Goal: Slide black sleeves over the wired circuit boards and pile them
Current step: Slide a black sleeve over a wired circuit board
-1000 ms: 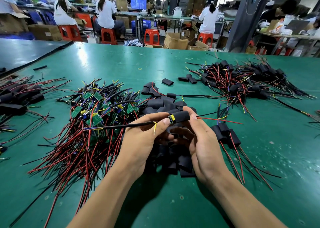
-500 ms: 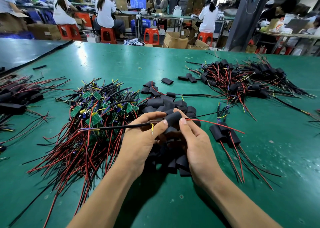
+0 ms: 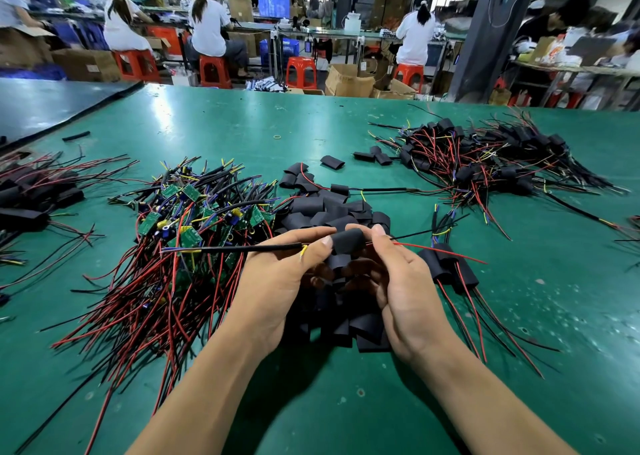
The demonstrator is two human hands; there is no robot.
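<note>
Both hands hold one black sleeve (image 3: 348, 240) above the heap of loose black sleeves (image 3: 332, 212). My left hand (image 3: 277, 281) pinches its left end, where a black cable and a yellow wire come out. My right hand (image 3: 398, 281) pinches its right end, where red and black wires trail off to the right. The board inside the sleeve is hidden. A heap of bare green circuit boards with red and black wires (image 3: 194, 226) lies to the left. A small group of sleeved boards (image 3: 446, 264) lies just right of my right hand.
A big pile of sleeved boards (image 3: 485, 163) sits at the far right of the green table (image 3: 225, 129). More sleeved pieces (image 3: 31, 195) lie at the left edge. Stray sleeves (image 3: 332, 162) and a rubber band (image 3: 277, 137) lie beyond. People work at benches behind.
The sleeve has slid left over the board, whose yellow-marked end showed a second ago and is now covered. Both hands have stayed in place above the sleeve heap.
</note>
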